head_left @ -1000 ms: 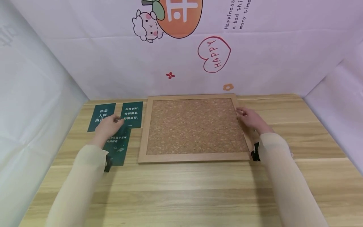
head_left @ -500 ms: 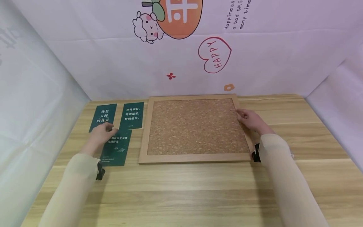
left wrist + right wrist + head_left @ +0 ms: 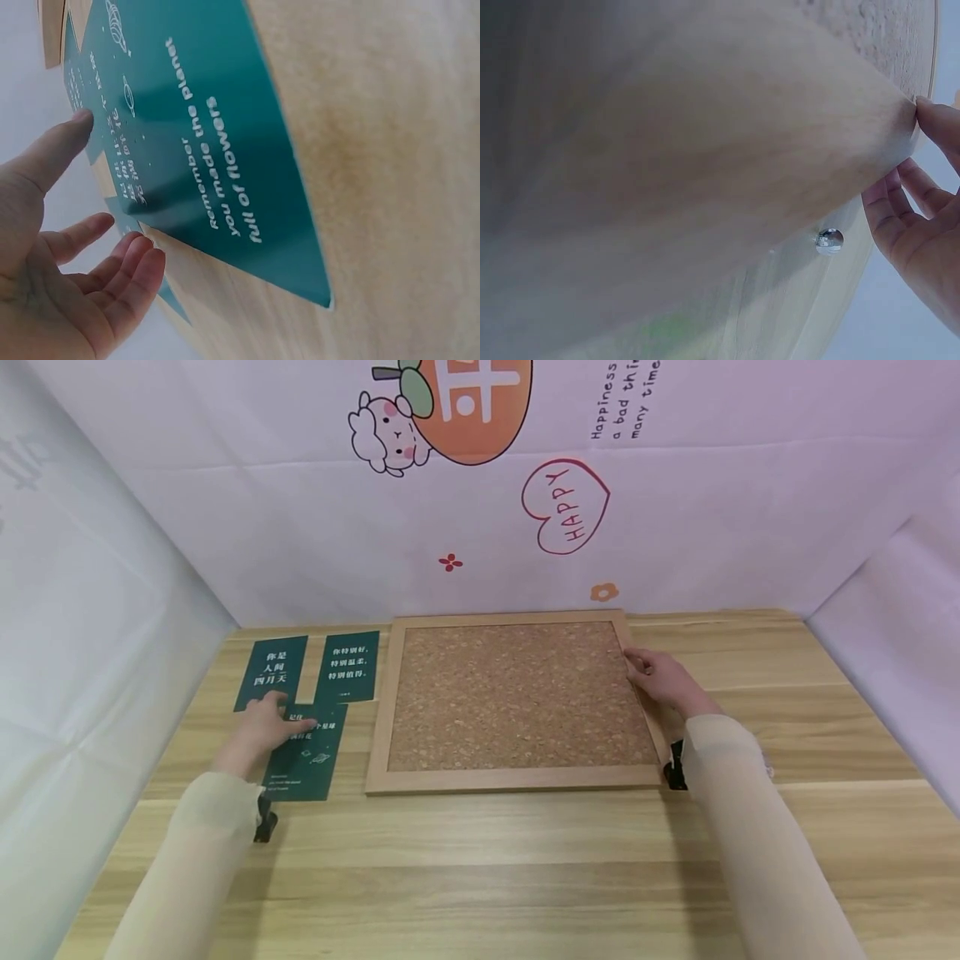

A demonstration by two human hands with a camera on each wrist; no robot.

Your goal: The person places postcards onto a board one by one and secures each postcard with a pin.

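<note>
In the head view my left hand (image 3: 261, 725) is spread close over a dark green card (image 3: 303, 768) printed with white lettering and small planets. The left wrist view has the thumb reaching over that card (image 3: 225, 150) and the other fingers loosely bent near its edge, with nothing held. Two more green cards lie behind it, one at the left (image 3: 273, 660) and one at the right (image 3: 351, 664). My right hand (image 3: 663, 678) holds the right side of a wood-framed cork board (image 3: 517, 693). In the right wrist view its thumb is on the frame's top and the fingers are at the outer side.
A small shiny round thing (image 3: 829, 241) sits beside the frame in the right wrist view. The wooden table (image 3: 480, 868) extends in front of the board. White printed cloth (image 3: 300, 543) stands behind and at both sides.
My left hand has drawn back to the left and nearer, from between the two rear cards to over the front card, and its fingers have spread. The right hand stays at the board.
</note>
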